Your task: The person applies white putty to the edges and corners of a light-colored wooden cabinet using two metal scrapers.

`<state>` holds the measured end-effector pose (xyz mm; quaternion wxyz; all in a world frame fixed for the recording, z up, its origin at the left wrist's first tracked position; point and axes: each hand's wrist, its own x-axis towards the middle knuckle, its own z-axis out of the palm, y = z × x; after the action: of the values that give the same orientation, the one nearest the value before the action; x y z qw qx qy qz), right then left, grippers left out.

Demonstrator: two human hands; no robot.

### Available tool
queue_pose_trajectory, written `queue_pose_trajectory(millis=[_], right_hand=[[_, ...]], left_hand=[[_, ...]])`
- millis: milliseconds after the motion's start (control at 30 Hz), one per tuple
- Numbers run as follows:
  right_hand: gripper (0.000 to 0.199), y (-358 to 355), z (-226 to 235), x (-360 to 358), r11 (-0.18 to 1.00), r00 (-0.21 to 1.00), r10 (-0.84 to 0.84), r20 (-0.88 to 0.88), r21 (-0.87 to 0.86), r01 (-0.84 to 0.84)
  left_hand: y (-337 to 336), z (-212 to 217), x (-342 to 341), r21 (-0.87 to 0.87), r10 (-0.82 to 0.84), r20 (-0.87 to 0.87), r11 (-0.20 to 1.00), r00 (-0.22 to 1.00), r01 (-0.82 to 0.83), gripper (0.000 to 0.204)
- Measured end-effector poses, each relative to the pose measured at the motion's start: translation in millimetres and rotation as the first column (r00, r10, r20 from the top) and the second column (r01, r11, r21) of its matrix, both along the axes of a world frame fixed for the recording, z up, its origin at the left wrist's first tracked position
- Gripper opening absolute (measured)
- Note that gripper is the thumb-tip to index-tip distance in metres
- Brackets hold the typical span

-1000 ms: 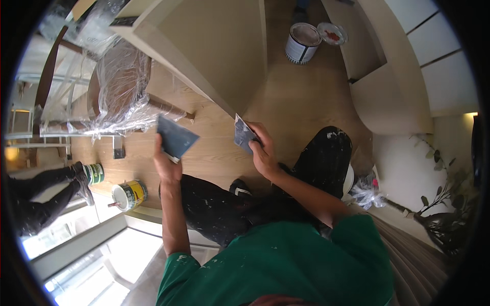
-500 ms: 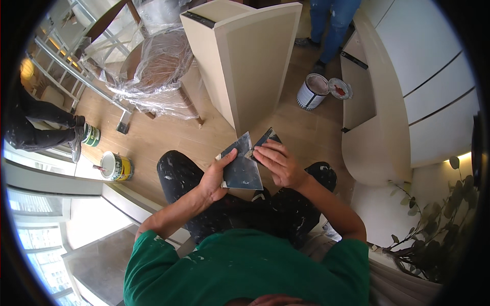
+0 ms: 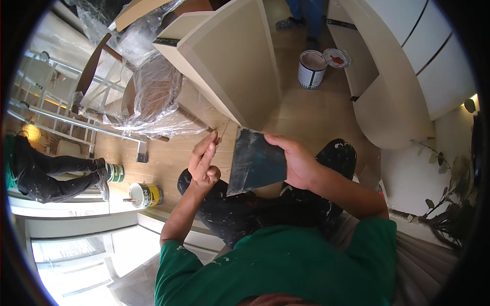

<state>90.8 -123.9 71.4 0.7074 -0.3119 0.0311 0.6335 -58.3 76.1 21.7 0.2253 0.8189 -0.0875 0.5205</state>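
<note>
My right hand [image 3: 301,162] grips a dark, flat scraper blade [image 3: 258,162] by its right edge, the thumb along the top. Its broad face is turned up and smeared with pale filler at the left side. Left of the blade, apart from it, is my left hand [image 3: 203,162], its fingers drawn together. A thin line shows by its fingertips; I cannot make out what it is. The smaller dark blade does not show now. Both hands are over my paint-spotted dark trousers [image 3: 229,217].
Ahead stands a cream panel unit [image 3: 224,66]. An open paint can [image 3: 311,71] with its lid [image 3: 337,58] is beyond, near a person's legs [image 3: 306,20]. Left are a plastic-wrapped chair [image 3: 153,92], a metal ladder [image 3: 81,120], a yellow-labelled bucket [image 3: 146,195] and another person's legs [image 3: 61,173].
The large blade has passed from my left hand to my right. My left hand has come off it and moved left. The smaller blade has gone from sight. The view has shifted.
</note>
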Motion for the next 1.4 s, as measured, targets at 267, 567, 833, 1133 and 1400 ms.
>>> queue_pose_trajectory(millis=[267,567,833,1133,1400], right_hand=[[0.032,20,-22,7,0.998,0.998,-0.020,0.063,0.057,0.017],[0.028,85,-255,3,0.953,0.973,-0.190,-0.132,-0.262,0.151],[0.027,126,-358,-18,0.772,0.858,-0.154,0.490,-0.482,0.414],[0.029,162,-393,-33,0.706,0.639,-0.242,0.730,-0.320,0.632],[0.029,174,-381,-35,0.701,0.576,-0.315,0.754,-0.224,0.677]], left_hand=[[33,4,-6,0.332,0.102,-0.454,0.941,0.885,0.062,0.044],[109,-98,10,-0.917,0.337,-0.195,0.271,0.921,-0.294,0.035],[146,-101,-13,-0.986,0.420,-0.169,-0.081,0.892,-0.148,0.056],[160,-107,-29,-0.974,0.480,-0.212,-0.027,0.851,-0.227,0.057],[166,-112,-31,-0.955,0.463,-0.278,-0.042,0.842,-0.292,0.058]])
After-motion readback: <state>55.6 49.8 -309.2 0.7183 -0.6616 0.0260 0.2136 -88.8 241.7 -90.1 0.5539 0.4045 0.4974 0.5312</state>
